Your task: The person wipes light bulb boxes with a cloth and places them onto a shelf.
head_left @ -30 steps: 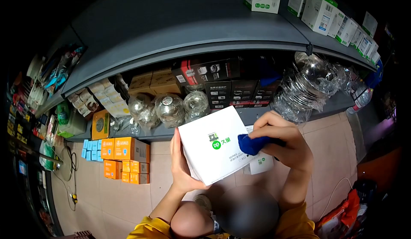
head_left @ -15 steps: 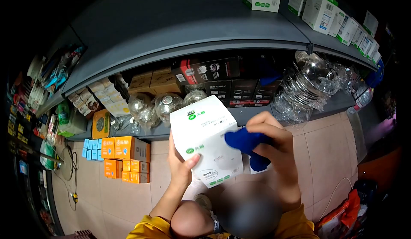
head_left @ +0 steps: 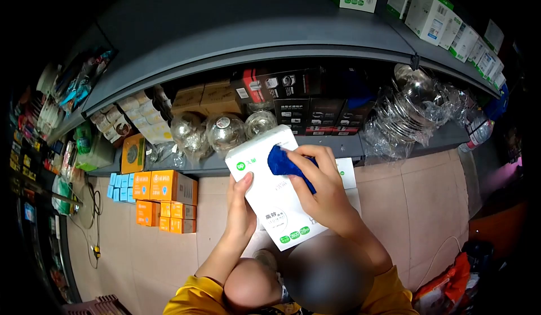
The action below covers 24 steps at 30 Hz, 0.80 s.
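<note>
A white cardboard box [head_left: 265, 194] with green logos and black print is held up over my lap, tilted, its printed side toward me. My left hand [head_left: 241, 202] grips its left edge, the thumb lying on the printed face. In my right hand [head_left: 321, 185] is a bunched blue cloth [head_left: 280, 161], pressed against the upper part of that same face. The fingers of my right hand are closed over the cloth. Behind my right wrist, part of another white box [head_left: 346, 175] shows.
Orange boxes [head_left: 183, 194] and small light-blue boxes [head_left: 120, 186] are stacked on the tiled floor to the left. Ahead, a grey shelf [head_left: 253, 41] holds white-and-green boxes [head_left: 425, 13]. Beneath it are black boxes [head_left: 292, 115] and plastic-wrapped metal bowls [head_left: 403, 112]. A red bag [head_left: 445, 287] lies at right.
The white box has been turned so its printed face shows more fully. My right hand has moved left, bringing the blue cloth onto that face. My left hand keeps its hold.
</note>
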Motion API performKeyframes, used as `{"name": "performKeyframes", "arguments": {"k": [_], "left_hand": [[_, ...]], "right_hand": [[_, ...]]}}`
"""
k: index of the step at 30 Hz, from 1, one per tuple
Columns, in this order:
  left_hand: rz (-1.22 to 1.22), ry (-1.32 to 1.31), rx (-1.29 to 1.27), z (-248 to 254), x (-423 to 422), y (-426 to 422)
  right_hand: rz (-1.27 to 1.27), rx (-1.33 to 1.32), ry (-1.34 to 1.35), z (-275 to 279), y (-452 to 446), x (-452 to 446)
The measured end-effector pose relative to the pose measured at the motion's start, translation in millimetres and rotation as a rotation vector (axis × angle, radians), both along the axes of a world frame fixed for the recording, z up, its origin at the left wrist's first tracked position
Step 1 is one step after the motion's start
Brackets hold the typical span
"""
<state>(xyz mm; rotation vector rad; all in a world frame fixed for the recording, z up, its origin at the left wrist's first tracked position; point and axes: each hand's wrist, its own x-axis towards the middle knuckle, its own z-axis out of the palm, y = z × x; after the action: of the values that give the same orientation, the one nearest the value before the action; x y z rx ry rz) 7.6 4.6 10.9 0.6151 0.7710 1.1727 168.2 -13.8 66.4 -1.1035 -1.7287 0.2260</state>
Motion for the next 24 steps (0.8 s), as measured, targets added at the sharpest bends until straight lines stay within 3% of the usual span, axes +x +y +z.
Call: {"name": "performKeyframes", "arguments": {"k": [8,13,21,24], "left_hand": [[0.082,0.015,0.024,14.7,-2.4,2.3],[0.255,-0.091,0.049,9.6,-9.3,8.9],[0.309,-0.184,0.1,11.0,-19.8,12.6],[0.271,-0.178,0.093,7.3,-23.0,14.2]], "right_hand": [[0.051,-0.105,0.056,-11.6,-9.5,4.2],[0.091,-0.13,0.018,-6.1,-23.7,6.6],[0.322,-0.118,-0.196,21.8,-46.7,5.4],[0.46,-0.239,0.012,30.8,-52.3,8.4]]}}
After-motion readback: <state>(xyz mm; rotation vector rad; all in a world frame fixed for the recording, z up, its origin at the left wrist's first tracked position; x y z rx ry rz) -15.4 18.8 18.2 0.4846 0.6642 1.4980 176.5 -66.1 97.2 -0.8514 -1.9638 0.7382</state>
